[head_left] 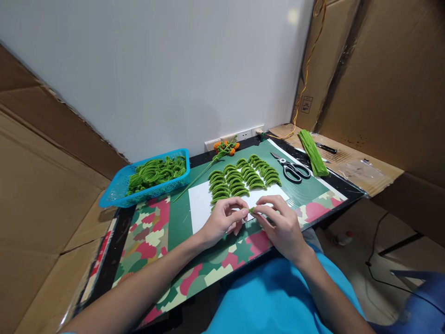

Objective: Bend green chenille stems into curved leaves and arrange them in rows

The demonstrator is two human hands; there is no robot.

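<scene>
Blue perforated plastic basket (160, 190), left side of tabletop (123, 227): curled fuzzy green strips (156, 172) inside. Small fuzzy green piece (251, 210): pinched between your left hand's (225, 217) and right hand's (280, 222) fingers, by white sheet (199, 208).

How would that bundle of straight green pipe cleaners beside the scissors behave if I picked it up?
The green pipe cleaner bundle is probably light for its size, being thin, fuzzy strands. It may bend and keep its bend, judging by the similar-looking curved green pieces in rows. Lying flat and long, it seems unlikely to roll end over end.
</scene>
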